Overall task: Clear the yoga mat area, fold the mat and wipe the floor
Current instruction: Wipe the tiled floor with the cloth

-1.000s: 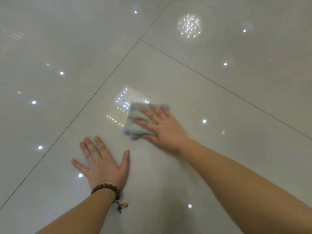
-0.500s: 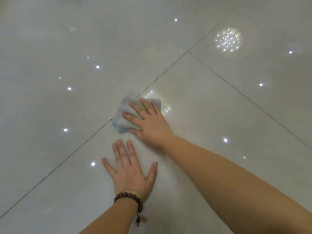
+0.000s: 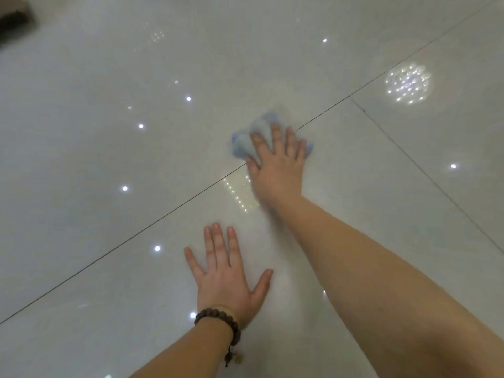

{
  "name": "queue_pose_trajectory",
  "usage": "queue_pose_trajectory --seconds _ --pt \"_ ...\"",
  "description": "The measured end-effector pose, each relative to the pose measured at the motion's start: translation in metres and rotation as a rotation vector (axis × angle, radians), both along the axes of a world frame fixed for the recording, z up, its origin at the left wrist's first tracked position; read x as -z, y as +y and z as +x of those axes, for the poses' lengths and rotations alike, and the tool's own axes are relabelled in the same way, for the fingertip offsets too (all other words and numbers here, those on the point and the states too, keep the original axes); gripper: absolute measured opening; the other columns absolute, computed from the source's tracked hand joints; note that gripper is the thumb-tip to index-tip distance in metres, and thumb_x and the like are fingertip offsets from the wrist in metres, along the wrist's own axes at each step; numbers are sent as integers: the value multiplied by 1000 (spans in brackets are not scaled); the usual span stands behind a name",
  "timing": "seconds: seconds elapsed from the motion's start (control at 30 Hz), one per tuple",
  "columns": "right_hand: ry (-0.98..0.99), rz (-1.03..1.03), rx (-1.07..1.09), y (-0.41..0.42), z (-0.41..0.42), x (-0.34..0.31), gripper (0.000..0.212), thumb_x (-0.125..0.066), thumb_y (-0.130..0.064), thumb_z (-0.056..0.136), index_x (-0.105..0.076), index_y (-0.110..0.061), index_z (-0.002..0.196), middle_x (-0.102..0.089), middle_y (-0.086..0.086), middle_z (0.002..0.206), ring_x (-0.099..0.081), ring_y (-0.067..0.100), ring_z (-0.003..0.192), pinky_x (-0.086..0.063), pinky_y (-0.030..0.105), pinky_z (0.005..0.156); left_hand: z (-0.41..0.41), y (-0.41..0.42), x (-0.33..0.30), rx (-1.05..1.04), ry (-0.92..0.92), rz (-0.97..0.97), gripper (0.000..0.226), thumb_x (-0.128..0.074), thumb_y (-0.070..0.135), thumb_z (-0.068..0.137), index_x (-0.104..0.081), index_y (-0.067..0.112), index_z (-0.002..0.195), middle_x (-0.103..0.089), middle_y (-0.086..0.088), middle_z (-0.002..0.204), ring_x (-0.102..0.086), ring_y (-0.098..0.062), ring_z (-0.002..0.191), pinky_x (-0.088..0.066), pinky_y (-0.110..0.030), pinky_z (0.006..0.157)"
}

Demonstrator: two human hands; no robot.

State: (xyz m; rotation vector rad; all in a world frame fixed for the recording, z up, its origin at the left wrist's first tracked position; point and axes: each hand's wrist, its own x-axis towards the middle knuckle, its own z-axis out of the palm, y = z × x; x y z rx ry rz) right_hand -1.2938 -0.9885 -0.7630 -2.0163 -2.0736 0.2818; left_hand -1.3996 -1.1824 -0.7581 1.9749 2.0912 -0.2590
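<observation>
A crumpled pale blue-grey cloth [image 3: 245, 143] lies on the glossy light floor tiles [image 3: 109, 159], right on a dark grout line. My right hand [image 3: 275, 165] presses flat on the cloth with straight, spread fingers and covers most of it. My left hand [image 3: 227, 271] rests palm-down on the tile nearer to me, fingers spread, with a brown bead bracelet on its wrist. The cloth and the right hand look motion-blurred. No yoga mat is in view.
Grout lines [image 3: 163, 214] cross the floor diagonally, and a second one runs off to the right. Ceiling lights reflect in the tiles as bright dots, with a round cluster [image 3: 407, 83] at upper right. A dark object [image 3: 13, 15] sits in the top left corner.
My right hand has pushed the cloth away from me, across the grout line. My left hand stays planted on the tile. The view has shifted so both hands sit further right.
</observation>
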Motion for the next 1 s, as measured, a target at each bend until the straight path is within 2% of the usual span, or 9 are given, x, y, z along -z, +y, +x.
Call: queue_pose_trajectory --seconds 0.07,0.13,0.3,0.4,0.53,0.6,0.77,0.9,1.0 --pt "-12 61 -326 -28 -30 0 51 -39 -53 87 -54 -34 132 -40 8 149 -31 38 138 -16 55 114 -1 1 0 -4 -7 4 97 -18 74 85 -20 1 150 -15 -20 158 -11 -34 147 -12 -69 109" --pt "-14 12 -422 -39 -3 -4 51 -37 -54 87 -53 -36 132 -40 4 149 -31 35 139 -12 49 116 0 1 0 -1 -19 11 97 -18 73 85 -23 0 149 -17 -21 157 -13 -34 147 -13 -69 109" --pt "-87 -64 143 -70 149 -9 63 -20 -64 87 -35 -38 143 -23 2 157 -14 30 145 -4 45 117 -2 -1 2 5 -38 15 97 -21 73 85 -22 1 149 -16 -20 157 -11 -34 147 -14 -69 109" --pt "-19 -134 576 -97 128 -12 61 -27 -59 91 -36 -32 145 -19 7 158 -10 33 145 -4 53 115 -3 -1 1 6 -41 21 96 -23 72 85 -20 1 149 -17 -21 157 -12 -34 147 -14 -69 109" --pt "-60 -54 61 -159 31 -11 51 -37 -54 91 -45 -36 138 -32 6 153 -24 35 142 -12 52 113 -3 -2 4 20 -68 35 88 -28 62 86 -22 0 149 -15 -20 158 -9 -33 147 -9 -68 109" --pt "-69 -85 -106 -181 49 -12 50 -33 -57 93 -44 -37 138 -35 4 152 -28 33 141 -14 48 113 -4 -2 1 14 -66 2 87 -20 62 87 -16 2 151 -8 -19 159 -2 -31 148 -3 -67 111" --pt "-140 -269 262 -265 181 -21 68 -10 -71 89 -33 -37 144 -28 7 155 -28 37 140 -22 52 113 -4 2 -9 11 -62 -82 95 -1 72 80 21 10 148 23 -15 157 26 -26 143 12 -64 111" --pt "-90 -426 580 -323 212 -38 74 -15 -73 84 -16 -38 149 3 4 160 0 32 146 -1 47 116 -1 -7 -22 -12 -149 -88 101 -15 75 82 18 8 150 24 -15 156 25 -26 144 7 -63 112" --pt "-65 -407 638 -332 178 -37 59 -30 -58 95 -18 -38 149 4 6 160 1 35 146 3 48 115 39 -74 -31 214 -183 -81 111 -14 80 73 16 4 148 21 -18 156 22 -28 145 8 -60 114"
